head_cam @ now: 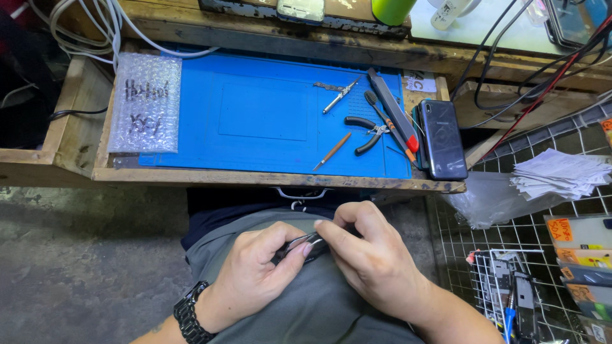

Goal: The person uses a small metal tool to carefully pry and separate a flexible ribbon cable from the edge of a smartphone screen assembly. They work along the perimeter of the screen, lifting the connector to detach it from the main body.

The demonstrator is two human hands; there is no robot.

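A small dark device [305, 247] sits pinched between our left hand [258, 267] and right hand [366, 255], held over the lap just below the worktop [268, 179] — both hands closed on it, fingertips working one edge. We judge a prying step is in hand; the next move calls for steady, light pressure. Above lie a blue mat [255, 114], pliers [370, 132] and a dark phone [442, 139].

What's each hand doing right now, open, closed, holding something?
Left hand: closed, pinching a small dark shiny object over the lap; what it is cannot be told.
Right hand: closed on the same object's other end.
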